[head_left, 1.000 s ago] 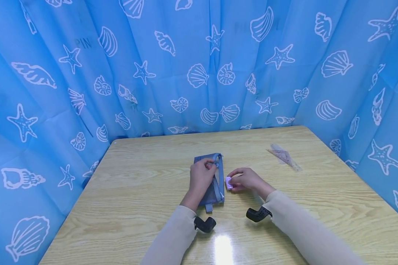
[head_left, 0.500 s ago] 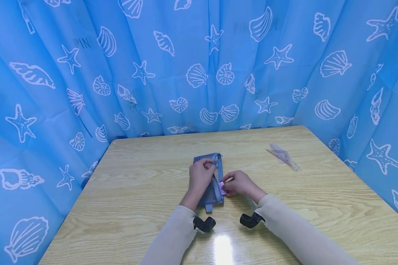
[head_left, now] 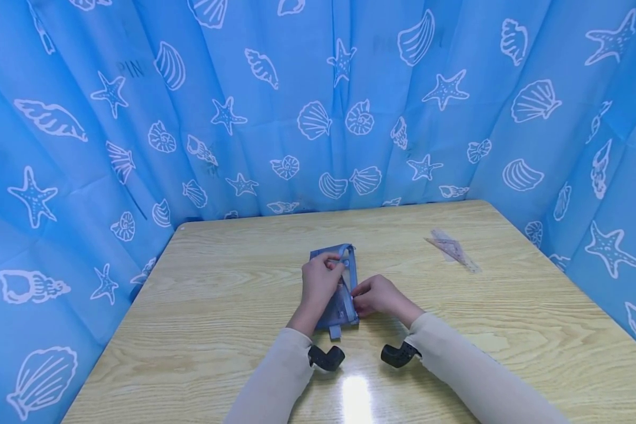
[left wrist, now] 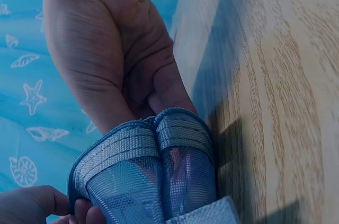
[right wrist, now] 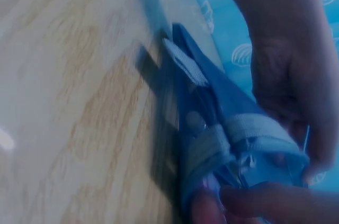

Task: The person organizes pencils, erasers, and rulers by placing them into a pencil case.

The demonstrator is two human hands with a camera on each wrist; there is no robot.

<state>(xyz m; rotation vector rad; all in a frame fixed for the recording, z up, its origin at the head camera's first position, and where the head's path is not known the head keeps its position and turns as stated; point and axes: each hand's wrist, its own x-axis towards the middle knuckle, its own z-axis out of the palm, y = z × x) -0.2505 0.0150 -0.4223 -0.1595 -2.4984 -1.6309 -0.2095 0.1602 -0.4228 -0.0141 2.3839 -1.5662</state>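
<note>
A blue-grey mesh zip pouch (head_left: 335,312) lies in the middle of the table, its long zipped side open toward the right. My left hand (head_left: 318,285) pinches the upper edge of that opening and lifts it; its fingertips (left wrist: 37,205) show in the left wrist view. At the mouth, the fingers of my right hand (head_left: 378,296) reach in between the two zip edges. A small lilac block (right wrist: 210,182) shows there between finger and thumb in the blurred right wrist view. Pinkish shapes show dimly through the mesh in the left wrist view.
Clear plastic drawing rulers (head_left: 453,247), one apparently a set square, overlap at the back right of the wooden table (head_left: 233,282). A blue shell-print curtain (head_left: 275,118) hangs behind and at both sides. Black wrist cameras (head_left: 325,358) jut from both sleeves.
My right hand has moved left to the pouch, carrying the lilac block into its open mouth, where the head view barely shows it. The left hand has kept its hold on the edge.
</note>
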